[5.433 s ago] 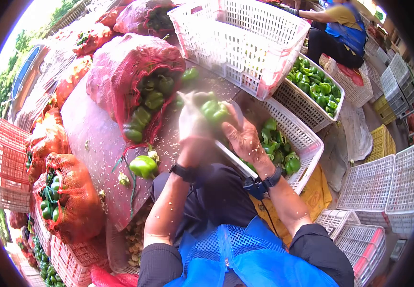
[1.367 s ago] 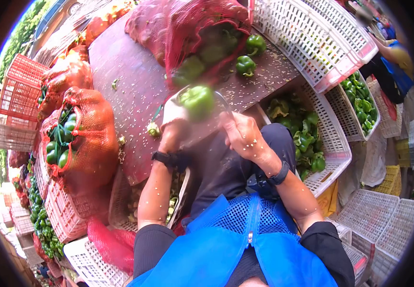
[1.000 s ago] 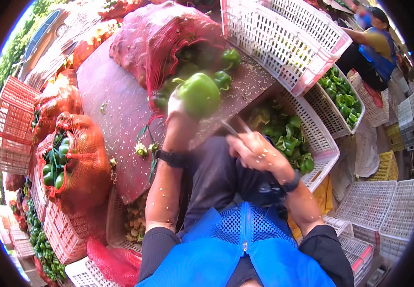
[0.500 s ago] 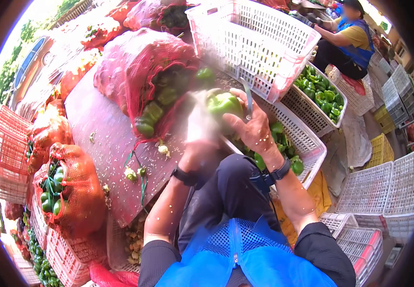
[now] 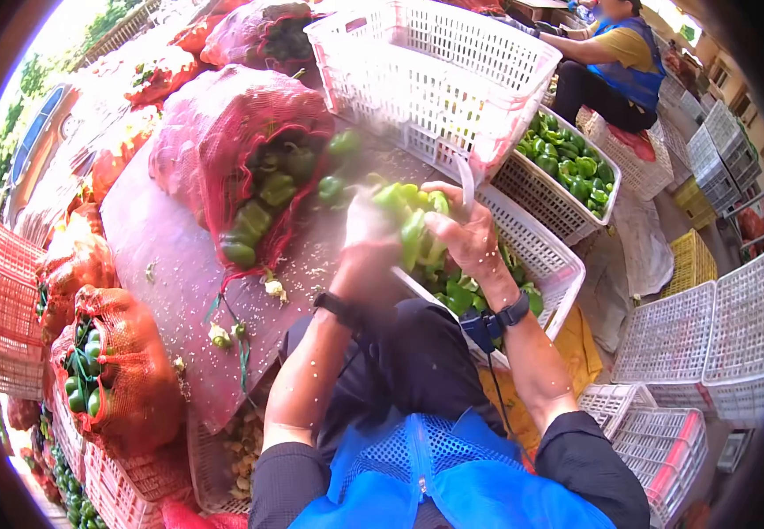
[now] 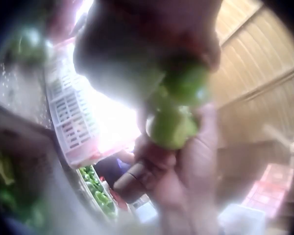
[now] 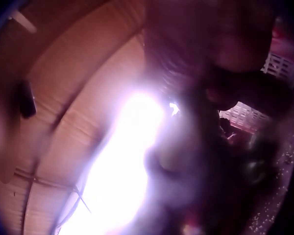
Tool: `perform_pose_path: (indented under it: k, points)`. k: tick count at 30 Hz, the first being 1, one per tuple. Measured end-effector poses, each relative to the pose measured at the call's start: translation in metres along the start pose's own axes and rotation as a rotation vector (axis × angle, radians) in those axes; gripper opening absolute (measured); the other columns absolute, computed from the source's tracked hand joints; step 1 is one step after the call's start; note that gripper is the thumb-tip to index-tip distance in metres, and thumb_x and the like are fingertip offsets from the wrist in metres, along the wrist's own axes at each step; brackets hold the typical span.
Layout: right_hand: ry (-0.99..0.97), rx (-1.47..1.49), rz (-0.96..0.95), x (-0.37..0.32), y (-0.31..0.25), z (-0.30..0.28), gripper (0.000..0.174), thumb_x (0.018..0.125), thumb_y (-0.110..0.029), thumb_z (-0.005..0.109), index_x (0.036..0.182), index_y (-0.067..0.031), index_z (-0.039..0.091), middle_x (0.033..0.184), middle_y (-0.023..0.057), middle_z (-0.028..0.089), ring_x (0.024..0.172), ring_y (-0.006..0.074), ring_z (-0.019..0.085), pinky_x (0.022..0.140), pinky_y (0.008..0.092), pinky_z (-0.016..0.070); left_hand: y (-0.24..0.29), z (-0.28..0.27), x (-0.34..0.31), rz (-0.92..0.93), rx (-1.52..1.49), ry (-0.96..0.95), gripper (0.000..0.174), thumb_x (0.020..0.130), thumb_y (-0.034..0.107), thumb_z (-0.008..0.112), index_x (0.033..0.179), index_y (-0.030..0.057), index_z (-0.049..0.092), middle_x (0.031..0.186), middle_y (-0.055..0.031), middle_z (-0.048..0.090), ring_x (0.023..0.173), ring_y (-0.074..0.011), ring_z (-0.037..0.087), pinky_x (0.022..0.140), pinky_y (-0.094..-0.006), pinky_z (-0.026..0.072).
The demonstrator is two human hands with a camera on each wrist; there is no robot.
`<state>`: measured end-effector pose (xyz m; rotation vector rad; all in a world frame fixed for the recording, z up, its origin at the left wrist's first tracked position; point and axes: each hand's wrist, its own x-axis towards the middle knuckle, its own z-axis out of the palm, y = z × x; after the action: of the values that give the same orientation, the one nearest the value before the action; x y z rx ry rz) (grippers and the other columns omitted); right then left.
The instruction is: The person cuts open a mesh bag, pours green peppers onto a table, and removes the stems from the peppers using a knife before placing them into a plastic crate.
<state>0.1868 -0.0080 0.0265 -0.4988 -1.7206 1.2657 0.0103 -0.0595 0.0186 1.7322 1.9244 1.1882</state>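
My left hand (image 5: 369,231), blurred by motion, grips a green bell pepper (image 5: 410,217) over the table's edge. In the left wrist view the same pepper (image 6: 179,113) sits in the fingers (image 6: 137,54) at the top. My right hand (image 5: 467,236) holds a knife (image 5: 464,183) with its pale blade pointing up, and its thumb presses against the pepper. The pepper looks split open between the two hands. Below them stands a white crate (image 5: 547,257) holding cut green peppers. The right wrist view is dark and blurred and shows only the hand (image 7: 210,49).
A red mesh sack (image 5: 223,132) spills whole peppers onto the brown table (image 5: 157,256). A large empty white crate (image 5: 435,66) stands behind. Another crate of peppers (image 5: 567,167) and a seated person (image 5: 615,53) are at the right. Orange sacks (image 5: 113,379) crowd the left; stacked white crates (image 5: 708,335) the right.
The left hand lifted a whole pepper to the knife in the right hand. Since half a second ago both hands have dropped slightly and the pepper now looks opened.
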Motion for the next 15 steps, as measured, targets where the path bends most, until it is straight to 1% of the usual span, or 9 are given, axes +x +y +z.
perform_pose_path:
  k: [2,4,5,8,10,12,13,14,15]
  points:
    - [0.028,0.124,0.144,-0.006,-0.010,0.002,0.034,0.090,-0.008,0.064,0.123,-0.0015,0.067,0.096,0.0029,0.069,0.084,0.0067,0.064,0.074,0.0242,0.0540,0.005,0.004,0.002,0.053,0.017,0.089,0.031,0.083,0.029,0.079,0.102,0.0100,0.064,0.090,-0.0007,0.065,0.074,-0.0152,0.060,0.064,-0.0297,0.0503]
    - [0.321,0.491,0.218,-0.014,0.002,0.002,0.033,0.089,-0.009,0.064,0.121,-0.0009,0.067,0.100,0.0029,0.068,0.086,0.0084,0.064,0.076,0.0232,0.0535,0.018,0.006,0.000,-0.341,-1.214,0.235,0.032,0.093,0.045,0.066,0.100,0.0134,0.064,0.088,0.0002,0.065,0.071,-0.0152,0.059,0.059,-0.0309,0.0495]
    - [0.351,0.455,0.213,-0.019,0.007,-0.001,0.032,0.089,-0.009,0.066,0.120,-0.0002,0.066,0.105,0.0036,0.067,0.091,0.0092,0.064,0.079,0.0234,0.0530,0.014,0.011,0.008,-0.439,-1.306,0.299,0.043,0.100,0.056,0.048,0.098,0.0160,0.065,0.086,0.0011,0.064,0.070,-0.0157,0.061,0.059,-0.0319,0.0504]
    - [0.322,0.167,0.203,-0.026,0.020,-0.028,0.035,0.087,-0.009,0.070,0.121,-0.0001,0.066,0.111,0.0074,0.068,0.099,0.0131,0.064,0.087,0.0277,0.0533,0.010,0.002,0.025,-0.639,-1.405,0.023,0.048,0.103,0.056,0.042,0.096,0.0154,0.066,0.083,0.0005,0.065,0.065,-0.0153,0.060,0.058,-0.0299,0.0518]
    - [0.298,-0.284,0.032,-0.019,0.007,-0.044,0.040,0.084,-0.008,0.073,0.123,-0.0012,0.066,0.117,0.0110,0.069,0.107,0.0207,0.066,0.093,0.0334,0.0536,0.000,0.013,0.036,-0.845,-1.321,-0.086,0.055,0.104,0.059,0.035,0.098,0.0147,0.066,0.086,-0.0017,0.065,0.069,-0.0171,0.062,0.061,-0.0300,0.0536]
    - [0.116,-0.514,-0.189,-0.006,-0.008,-0.045,0.047,0.080,-0.008,0.075,0.126,-0.0047,0.066,0.126,0.0135,0.067,0.116,0.0277,0.065,0.097,0.0367,0.0527,-0.058,0.055,0.040,0.336,-0.388,-0.091,0.057,0.104,0.061,0.034,0.107,0.0126,0.065,0.090,-0.0039,0.067,0.073,-0.0190,0.064,0.062,-0.0317,0.0554]
    - [0.004,-0.521,-0.202,0.002,-0.007,-0.046,0.048,0.083,-0.012,0.072,0.129,-0.0085,0.065,0.128,0.0150,0.066,0.117,0.0304,0.065,0.097,0.0380,0.0528,-0.053,0.054,0.039,0.321,-0.238,-0.153,0.047,0.106,0.049,0.038,0.115,0.0100,0.063,0.100,-0.0066,0.067,0.087,-0.0201,0.065,0.077,-0.0339,0.0566]
    - [0.013,-0.527,-0.200,0.008,-0.005,-0.046,0.048,0.083,-0.012,0.072,0.129,-0.0085,0.065,0.128,0.0150,0.066,0.117,0.0304,0.065,0.097,0.0380,0.0528,-0.035,0.047,0.037,0.328,-0.242,-0.161,0.047,0.106,0.049,0.038,0.115,0.0100,0.063,0.100,-0.0066,0.067,0.087,-0.0201,0.065,0.077,-0.0339,0.0566]
    - [-0.043,-0.545,-0.164,0.014,0.000,-0.045,0.046,0.084,-0.014,0.070,0.130,-0.0092,0.065,0.127,0.0158,0.067,0.117,0.0309,0.065,0.098,0.0385,0.0526,-0.010,0.034,0.033,0.361,-0.005,-0.174,0.035,0.094,0.035,0.055,0.111,0.0063,0.064,0.096,-0.0130,0.067,0.086,-0.0296,0.064,0.080,-0.0401,0.0544]
